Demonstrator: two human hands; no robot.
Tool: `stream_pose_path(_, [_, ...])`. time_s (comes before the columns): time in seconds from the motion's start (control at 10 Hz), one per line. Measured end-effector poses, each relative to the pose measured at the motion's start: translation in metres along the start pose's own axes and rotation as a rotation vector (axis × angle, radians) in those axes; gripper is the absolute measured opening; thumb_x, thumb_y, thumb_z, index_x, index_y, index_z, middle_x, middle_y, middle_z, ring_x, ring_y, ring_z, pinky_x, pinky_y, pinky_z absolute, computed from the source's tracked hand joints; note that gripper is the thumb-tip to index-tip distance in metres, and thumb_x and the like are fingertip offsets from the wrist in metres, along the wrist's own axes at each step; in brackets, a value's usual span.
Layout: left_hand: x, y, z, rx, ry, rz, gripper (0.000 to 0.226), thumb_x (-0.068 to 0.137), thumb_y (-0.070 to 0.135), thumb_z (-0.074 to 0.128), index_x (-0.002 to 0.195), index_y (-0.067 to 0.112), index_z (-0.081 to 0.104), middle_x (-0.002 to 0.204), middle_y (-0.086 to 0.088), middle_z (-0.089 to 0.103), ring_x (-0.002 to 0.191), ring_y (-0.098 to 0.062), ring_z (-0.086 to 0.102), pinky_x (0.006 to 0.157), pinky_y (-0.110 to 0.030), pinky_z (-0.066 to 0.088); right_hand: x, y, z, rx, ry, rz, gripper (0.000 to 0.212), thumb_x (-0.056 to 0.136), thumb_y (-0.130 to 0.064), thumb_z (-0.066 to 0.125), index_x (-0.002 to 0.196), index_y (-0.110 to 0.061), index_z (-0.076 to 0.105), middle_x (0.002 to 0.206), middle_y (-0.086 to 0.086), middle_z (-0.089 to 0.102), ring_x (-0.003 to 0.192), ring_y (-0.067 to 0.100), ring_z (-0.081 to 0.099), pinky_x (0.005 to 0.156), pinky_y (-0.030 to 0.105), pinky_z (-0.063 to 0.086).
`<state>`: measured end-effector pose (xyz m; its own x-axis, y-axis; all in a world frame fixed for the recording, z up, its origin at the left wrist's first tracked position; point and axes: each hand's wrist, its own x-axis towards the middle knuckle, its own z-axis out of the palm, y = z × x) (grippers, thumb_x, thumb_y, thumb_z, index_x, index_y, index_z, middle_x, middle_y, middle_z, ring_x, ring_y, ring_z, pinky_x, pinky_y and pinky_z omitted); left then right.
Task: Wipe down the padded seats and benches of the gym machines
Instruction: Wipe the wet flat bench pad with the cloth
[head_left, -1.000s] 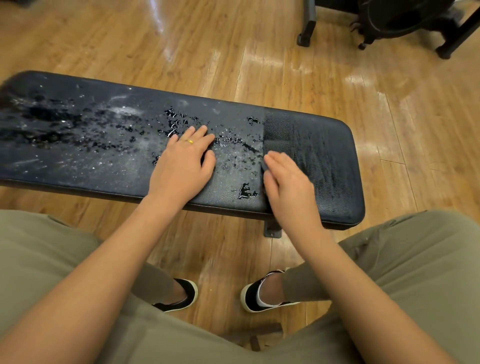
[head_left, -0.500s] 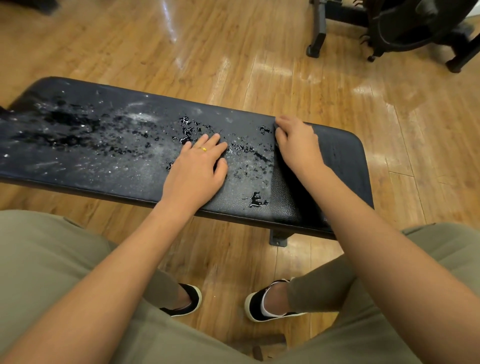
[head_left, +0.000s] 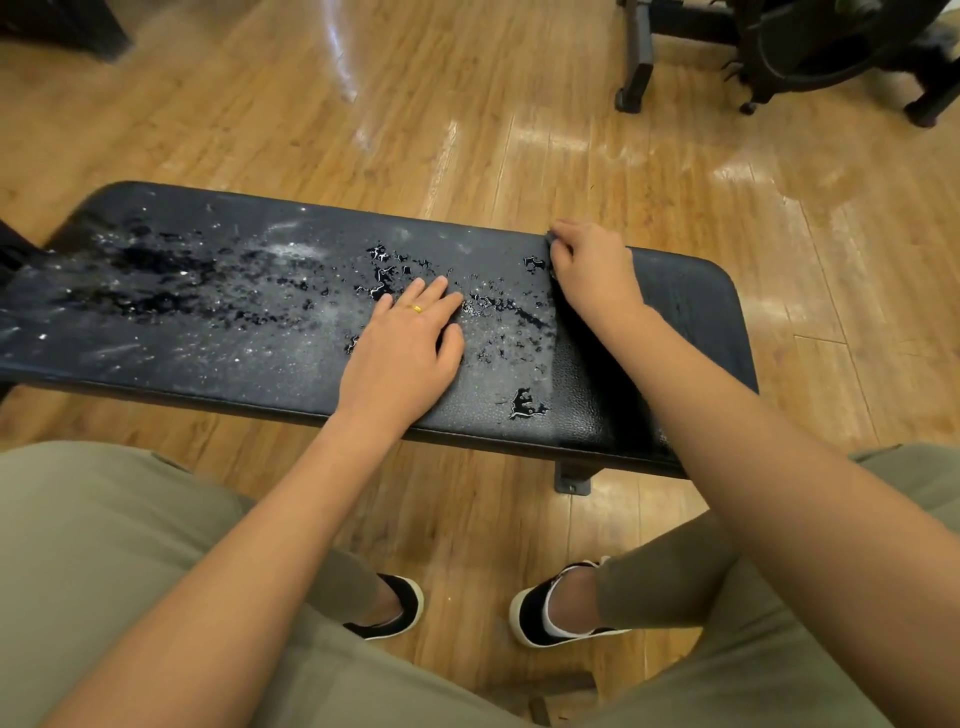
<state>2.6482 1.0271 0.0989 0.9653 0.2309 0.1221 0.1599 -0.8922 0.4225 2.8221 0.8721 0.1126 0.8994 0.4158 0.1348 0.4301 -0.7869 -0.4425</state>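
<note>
Planted left hand (head_left: 402, 348) flat, fingers straight, on wet middle of bench (head_left: 691, 291); curled right hand (head_left: 592, 265) at far edge, just right of droplets (head_left: 384, 270). Couldn't tell if gripping cloth. Risked left palm sliding on wet pad, smearing droplets onto dry right end.

L hand (head_left: 402, 343) lies flat on the bench (head_left: 208, 332), near its middle, fingers straight & close together. R hand (head_left: 592, 270) is at the bench's far edge, fingers bent round a small dark bit (head_left: 549, 240). Both arms bare, stretched fwd.
</note>
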Motion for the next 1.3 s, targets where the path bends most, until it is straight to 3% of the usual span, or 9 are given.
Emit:
stream_pose_path(0.2, [0.001, 0.001, 0.000, 0.014, 0.008, -0.008, 0.044, 0.102, 0.028, 0.041, 0.144, 0.018, 0.051, 0.155, -0.003, 0.041, 0.147, -0.020, 0.029, 0.121, -0.044, 0.018, -0.045, -0.004, -0.005, -0.043, 0.022, -0.056, 0.024, 0.100, -0.011, 0.043, 0.110, -0.004, 0.064, 0.122, 0.007, 0.062, 0.113, 0.032, 0.054, 0.074, 0.038, 0.040])
stream_pose_path(0.4, [0.001, 0.000, 0.000, 0.015, 0.011, -0.002, 0.044, 0.102, 0.028, 0.040, 0.144, 0.018, 0.050, 0.155, -0.002, 0.041, 0.147, -0.019, 0.029, 0.121, -0.043, 0.017, -0.095, 0.002, -0.003, 0.022, 0.012, -0.081, 0.035, 0.104, -0.015, 0.045, 0.135, -0.010, 0.058, 0.146, 0.000, 0.053, 0.142, 0.024, 0.039, 0.107, 0.038, 0.039])
stream_pose_path(0.5, [0.000, 0.001, 0.000, 0.020, 0.007, 0.001, 0.045, 0.103, 0.028, 0.039, 0.145, 0.019, 0.049, 0.156, -0.001, 0.039, 0.148, -0.018, 0.028, 0.122, -0.042, 0.016, -0.070, -0.001, -0.002, 0.002, 0.010, -0.071, 0.031, 0.103, -0.013, 0.043, 0.127, -0.005, 0.061, 0.139, 0.005, 0.057, 0.136, 0.028, 0.043, 0.099, 0.041, 0.042])
stream_pose_path(0.6, [-0.001, 0.001, 0.000, 0.023, 0.008, 0.004, 0.045, 0.103, 0.028, 0.038, 0.145, 0.019, 0.049, 0.156, -0.002, 0.040, 0.148, -0.018, 0.028, 0.122, -0.042, 0.016, -0.034, -0.005, 0.002, -0.031, 0.015, -0.006, 0.020, 0.099, -0.010, 0.040, 0.100, -0.005, 0.059, 0.115, 0.008, 0.061, 0.109, 0.034, 0.053, 0.068, 0.039, 0.036])
stream_pose_path(0.7, [-0.001, 0.001, 0.001, 0.021, 0.010, 0.002, 0.044, 0.103, 0.028, 0.039, 0.145, 0.019, 0.049, 0.156, -0.002, 0.040, 0.148, -0.019, 0.029, 0.122, -0.043, 0.017, -0.025, -0.006, 0.006, -0.059, 0.039, 0.021, 0.020, 0.098, -0.009, 0.039, 0.094, -0.004, 0.058, 0.107, 0.008, 0.060, 0.099, 0.034, 0.054, 0.066, 0.034, 0.029])
stream_pose_path(0.9, [-0.001, 0.001, 0.000, 0.016, 0.013, -0.007, 0.044, 0.103, 0.028, 0.039, 0.145, 0.019, 0.049, 0.156, -0.001, 0.039, 0.148, -0.018, 0.028, 0.122, -0.041, 0.015, -0.090, -0.010, -0.003, 0.027, 0.022, -0.044, 0.030, 0.102, -0.010, 0.044, 0.124, -0.006, 0.064, 0.135, 0.004, 0.059, 0.132, 0.027, 0.046, 0.100, 0.041, 0.043])
stream_pose_path(1.0, [-0.001, 0.001, 0.001, 0.015, 0.011, -0.008, 0.045, 0.103, 0.028, 0.039, 0.145, 0.019, 0.049, 0.156, -0.001, 0.039, 0.148, -0.018, 0.028, 0.122, -0.041, 0.015, -0.139, -0.012, -0.003, 0.054, 0.036, -0.036, 0.034, 0.101, -0.011, 0.050, 0.133, -0.006, 0.061, 0.142, 0.005, 0.056, 0.140, 0.027, 0.041, 0.114, 0.035, 0.032])
stream_pose_path(1.1, [0.000, 0.000, 0.001, 0.022, 0.017, -0.002, 0.044, 0.103, 0.028, 0.039, 0.145, 0.018, 0.049, 0.156, -0.001, 0.040, 0.148, -0.019, 0.028, 0.122, -0.041, 0.015, -0.150, -0.012, -0.003, 0.052, 0.021, -0.031, 0.034, 0.101, -0.012, 0.051, 0.134, -0.006, 0.061, 0.143, 0.005, 0.056, 0.140, 0.027, 0.042, 0.113, 0.024, 0.022])
stream_pose_path(1.3, [-0.001, 0.003, 0.000, 0.026, 0.008, -0.002, 0.045, 0.103, 0.027, 0.039, 0.145, 0.018, 0.049, 0.156, -0.002, 0.040, 0.148, -0.020, 0.029, 0.122, -0.042, 0.016, -0.094, -0.017, 0.001, 0.008, 0.015, 0.032, 0.028, 0.103, -0.010, 0.042, 0.121, -0.001, 0.063, 0.134, 0.010, 0.059, 0.133, 0.031, 0.045, 0.099, 0.039, 0.038])
